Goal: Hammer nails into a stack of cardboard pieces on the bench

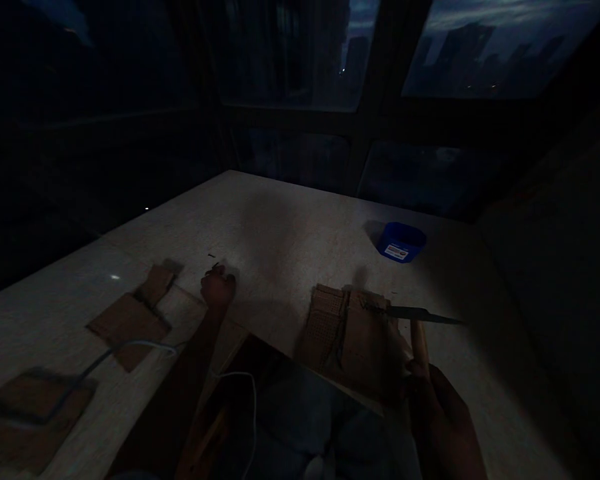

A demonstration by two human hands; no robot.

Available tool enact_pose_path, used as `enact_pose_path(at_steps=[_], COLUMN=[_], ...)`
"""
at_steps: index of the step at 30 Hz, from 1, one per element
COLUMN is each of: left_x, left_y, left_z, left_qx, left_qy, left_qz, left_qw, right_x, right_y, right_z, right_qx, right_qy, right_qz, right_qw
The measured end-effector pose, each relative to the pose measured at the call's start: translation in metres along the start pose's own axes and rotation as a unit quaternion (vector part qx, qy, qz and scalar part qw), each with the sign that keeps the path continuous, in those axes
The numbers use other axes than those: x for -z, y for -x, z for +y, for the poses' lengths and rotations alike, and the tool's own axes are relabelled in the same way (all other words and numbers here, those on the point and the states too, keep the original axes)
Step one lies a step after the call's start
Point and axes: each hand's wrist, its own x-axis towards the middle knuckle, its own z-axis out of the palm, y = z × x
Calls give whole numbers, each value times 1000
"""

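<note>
My right hand [440, 407] is wrapped round the wooden handle of a hammer [419, 340]. Its long dark metal head lies level, tapering to a point on the right, and the other end reaches the cardboard. Under that end, small dark thin pieces like nails [374, 307] lie on a folded cardboard piece [363, 337]. At the left, my left hand [219, 287] rests on the table with its fingers curled in. Thin dark bits show at its fingertips, too dim to name. Just beyond it lies a small dark nail-like piece [211, 255].
A blue plastic tub [401, 243] with a white label stands at the back right of the pale table [290, 233]. Cardboard pieces [130, 323] lie at the left, with a pale cable [130, 343] across them. Dark windows border the far edge. The light is very low.
</note>
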Motion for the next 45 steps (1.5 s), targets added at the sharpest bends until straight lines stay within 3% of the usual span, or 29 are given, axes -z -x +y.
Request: enact_pose_path(at_steps=[5, 13, 17, 20, 25, 30, 33, 37, 40, 42, 45], left_x=[8, 15, 19, 19, 20, 17, 5, -17, -31, -37, -41], left_y=[-21, -46, -40, -29, 3, 51, 84, 122, 136, 139, 137], left_z=[-14, -24, -17, 4, 60, 114, 139, 163, 172, 175, 176], left_qx=[28, 8, -44, -87, -118, -152, -158, -74, 10, 49, 66], left_qy=[-70, 1, 87, 173, 383, 428, 468, 523, 551, 561, 555], left_qz=[-9, -18, -28, -58, -138, -253, -346, -473, -524, -534, -530], left_qw=[997, 1000, 995, 979, 906, 854, 798, 705, 649, 631, 638], right_x=[8, 16, 13, 11, 10, 11, 12, 11, 11, 10, 9], right_y=[1, 1, 8, 11, 13, 15, 14, 10, 9, 8, 7], right_z=[5, 19, 12, 9, 12, 14, 18, 29, 34, 34, 29], right_qx=[-32, -42, -82, -70, -41, -46, -36, -25, -25, -21, -19], right_qy=[-14, -12, -28, -39, -46, -45, -33, -29, -22, -19, -22], right_qz=[-18, -27, -35, -29, -15, 19, 24, 5, -2, 2, 12], right_qw=[999, 999, 996, 996, 998, 998, 999, 999, 999, 1000, 1000])
